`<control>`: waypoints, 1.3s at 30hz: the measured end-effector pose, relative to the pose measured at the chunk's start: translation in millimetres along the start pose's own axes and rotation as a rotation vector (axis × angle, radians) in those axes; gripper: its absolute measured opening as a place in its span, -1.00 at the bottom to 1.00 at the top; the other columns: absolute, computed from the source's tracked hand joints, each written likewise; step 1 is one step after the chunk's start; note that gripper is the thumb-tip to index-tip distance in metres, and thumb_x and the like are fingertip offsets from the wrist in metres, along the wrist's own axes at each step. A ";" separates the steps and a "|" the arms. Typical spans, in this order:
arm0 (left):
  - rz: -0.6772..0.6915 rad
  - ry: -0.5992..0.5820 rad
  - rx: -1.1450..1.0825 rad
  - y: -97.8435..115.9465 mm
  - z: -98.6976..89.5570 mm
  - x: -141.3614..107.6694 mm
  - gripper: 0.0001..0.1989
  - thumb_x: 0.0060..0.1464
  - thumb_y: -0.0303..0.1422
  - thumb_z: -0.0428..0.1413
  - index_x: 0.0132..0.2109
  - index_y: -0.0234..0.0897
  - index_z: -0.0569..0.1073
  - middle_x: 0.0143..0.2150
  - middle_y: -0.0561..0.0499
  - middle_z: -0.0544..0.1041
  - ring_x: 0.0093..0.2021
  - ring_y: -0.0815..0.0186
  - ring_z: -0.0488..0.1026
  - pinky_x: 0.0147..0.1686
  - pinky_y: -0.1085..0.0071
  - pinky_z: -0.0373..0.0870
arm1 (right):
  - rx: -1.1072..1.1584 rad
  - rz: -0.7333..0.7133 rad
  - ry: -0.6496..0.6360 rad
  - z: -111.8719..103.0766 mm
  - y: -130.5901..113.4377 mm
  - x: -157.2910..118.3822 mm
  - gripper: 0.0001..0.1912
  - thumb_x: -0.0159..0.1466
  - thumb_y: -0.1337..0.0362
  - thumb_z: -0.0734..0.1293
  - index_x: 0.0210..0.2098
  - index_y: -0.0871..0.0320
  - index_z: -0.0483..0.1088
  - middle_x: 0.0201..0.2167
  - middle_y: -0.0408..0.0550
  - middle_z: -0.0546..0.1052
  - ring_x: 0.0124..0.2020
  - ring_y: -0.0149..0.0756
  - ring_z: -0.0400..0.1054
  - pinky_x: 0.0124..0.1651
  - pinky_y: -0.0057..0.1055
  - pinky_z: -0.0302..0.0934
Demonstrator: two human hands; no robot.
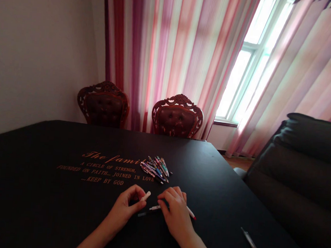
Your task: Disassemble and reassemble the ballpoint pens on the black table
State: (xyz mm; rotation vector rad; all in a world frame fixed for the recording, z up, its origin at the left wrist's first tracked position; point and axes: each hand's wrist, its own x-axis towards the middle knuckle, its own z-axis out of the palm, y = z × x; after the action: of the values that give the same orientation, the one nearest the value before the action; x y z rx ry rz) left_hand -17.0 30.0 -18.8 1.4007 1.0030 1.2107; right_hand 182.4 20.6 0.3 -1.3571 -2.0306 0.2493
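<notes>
I'm sitting at a black table in a room with a plain pale wall to my left and long pink, red and white striped curtains hanging across the far side, partly covering a bright window. Two carved dark wooden chairs with buttoned leather backs stand beyond the table, and a dark padded armchair sits off to my right. Orange lettering printed on the tabletop begins "The family" and runs over several lines. Just right of it, a little ahead of my hands, lies a loose pile of patterned pens, and a single pen lies well apart, down to my right. My left hand and right hand are close together but not touching. The left is half closed, its thumb and fingers pinching a short white pen piece. The right is curled over a slim pen, with its red tip showing past my fingers on one side and a white section on the other. A thin dark piece sits between my hands; I can't tell whether it's joined to that pen.
</notes>
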 end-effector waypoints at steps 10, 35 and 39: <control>0.017 -0.003 0.063 2.3 0.9 -0.1 -0.82 -0.06 -0.30 0.30 -0.36 -0.25 0.46 -0.41 0.08 0.44 -0.34 0.29 0.34 -0.29 0.45 0.24 | 0.014 0.000 -0.017 -1.7 -2.3 -5.7 -0.86 0.22 0.43 0.38 -0.38 0.04 0.43 -0.34 -0.19 0.49 -0.19 -0.22 0.27 -0.12 -0.28 0.00; 0.034 -0.084 0.317 20.5 10.3 -7.7 -0.92 -0.07 -0.48 0.21 -0.36 -0.26 0.46 -0.39 0.09 0.45 -0.30 0.25 0.38 -0.23 0.40 0.26 | 0.161 -0.186 0.174 -15.8 -18.9 -6.7 -0.80 0.23 0.49 0.33 -0.27 0.04 0.45 -0.32 -0.17 0.51 -0.21 -0.25 0.32 -0.12 -0.28 0.04; 0.043 -0.094 0.316 20.1 9.8 -7.6 -0.93 -0.05 -0.46 0.20 -0.35 -0.26 0.46 -0.39 0.09 0.45 -0.30 0.25 0.38 -0.23 0.40 0.26 | 0.161 -0.194 0.179 -17.4 -20.3 -8.3 -0.79 0.22 0.51 0.34 -0.27 0.05 0.45 -0.32 -0.18 0.52 -0.21 -0.24 0.33 -0.12 -0.28 0.04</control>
State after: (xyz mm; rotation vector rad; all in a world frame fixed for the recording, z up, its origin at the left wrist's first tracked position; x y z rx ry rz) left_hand -8.8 17.7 -0.4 1.7150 1.1383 1.0372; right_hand 180.0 0.9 20.0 -1.0385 -1.9316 0.1919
